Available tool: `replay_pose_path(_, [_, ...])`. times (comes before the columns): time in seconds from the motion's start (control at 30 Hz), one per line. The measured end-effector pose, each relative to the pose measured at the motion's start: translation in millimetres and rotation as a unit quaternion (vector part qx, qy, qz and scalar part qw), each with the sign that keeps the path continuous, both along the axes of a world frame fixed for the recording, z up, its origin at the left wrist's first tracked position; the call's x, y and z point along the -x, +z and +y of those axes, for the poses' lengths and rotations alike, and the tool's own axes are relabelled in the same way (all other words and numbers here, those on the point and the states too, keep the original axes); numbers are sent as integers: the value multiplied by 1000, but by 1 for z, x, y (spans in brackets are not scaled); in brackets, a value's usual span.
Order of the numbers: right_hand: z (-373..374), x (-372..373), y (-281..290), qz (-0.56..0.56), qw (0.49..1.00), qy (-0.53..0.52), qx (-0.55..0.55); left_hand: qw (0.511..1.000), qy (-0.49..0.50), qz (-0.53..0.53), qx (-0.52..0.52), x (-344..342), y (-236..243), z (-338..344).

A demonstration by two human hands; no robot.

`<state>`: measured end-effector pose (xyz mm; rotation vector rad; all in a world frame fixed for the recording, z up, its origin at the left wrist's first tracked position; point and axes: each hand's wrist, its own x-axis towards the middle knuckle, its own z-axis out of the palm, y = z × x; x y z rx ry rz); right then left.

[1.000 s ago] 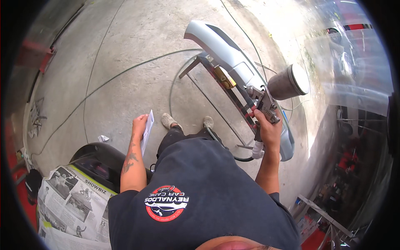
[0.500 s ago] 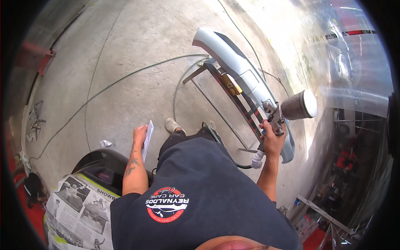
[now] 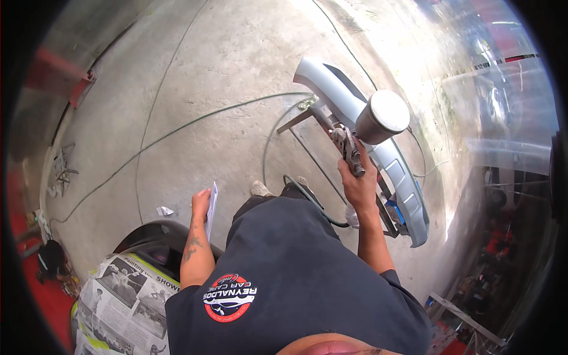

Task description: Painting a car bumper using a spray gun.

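Observation:
My right hand (image 3: pixel 359 180) is wrapped round the handle of a spray gun (image 3: pixel 349 151), whose round cup has a white lid. The gun is over the near edge of a silver-blue car bumper (image 3: pixel 402 177), and its cup hides part of the bumper. Whether the gun touches the bumper, I cannot tell. A metal stand (image 3: pixel 310 151) carries the bumper. Low at my left side, my left hand (image 3: pixel 201 204) is closed on a thin white folded sheet (image 3: pixel 212 204), seen nearly edge-on.
A green hose (image 3: pixel 177 127) crosses the concrete floor, with more hose looping by my feet. Left of me is a dark car part (image 3: pixel 151 236) beside newspaper masking (image 3: pixel 127 296). Crumpled paper (image 3: pixel 165 210) lies on the floor. Clear plastic sheeting (image 3: pixel 503 106) hangs at the right.
My right hand has moved the spray gun leftward and farther along the bumper, and its cup has swung upward. My left hand still holds the sheet. The whole view has shifted slightly.

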<state>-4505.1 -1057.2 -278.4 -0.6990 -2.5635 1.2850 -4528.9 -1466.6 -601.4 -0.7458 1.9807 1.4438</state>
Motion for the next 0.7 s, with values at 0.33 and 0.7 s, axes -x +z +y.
replay_pose_path(0.33, [27, 52, 13, 24, 982, -134, 133, 994, -57, 87, -20, 91, 40, 28])
replay_pose_path(0.7, [121, 166, 17, 225, 893, -344, 186, 995, -61, 82, -22, 256, 94, 33])
